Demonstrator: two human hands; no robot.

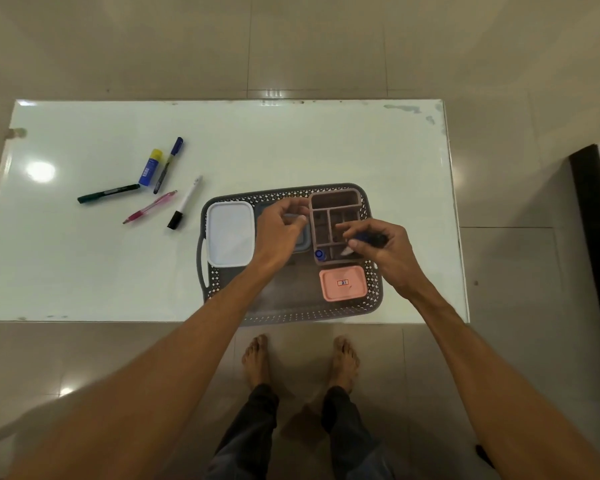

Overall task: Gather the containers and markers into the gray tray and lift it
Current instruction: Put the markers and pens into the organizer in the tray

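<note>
The gray tray (373,299) sits at the table's near edge. It holds a white-lidded container (230,233), a blue container (303,242) mostly hidden by my left hand, a brown divided organizer (336,206) and a small pink container (343,283). A blue marker cap (319,254) shows in the organizer's near-left slot. My right hand (385,251) grips a dark blue marker (369,240) over the organizer. My left hand (283,230) hovers over the blue container with fingers curled and nothing in them.
Loose on the white table (326,143), left of the tray, lie a green marker (108,193), a blue glue stick (150,168), a blue pen (168,164), a pink pen (150,207) and a white marker with black cap (185,204). My bare feet stand on the tiled floor.
</note>
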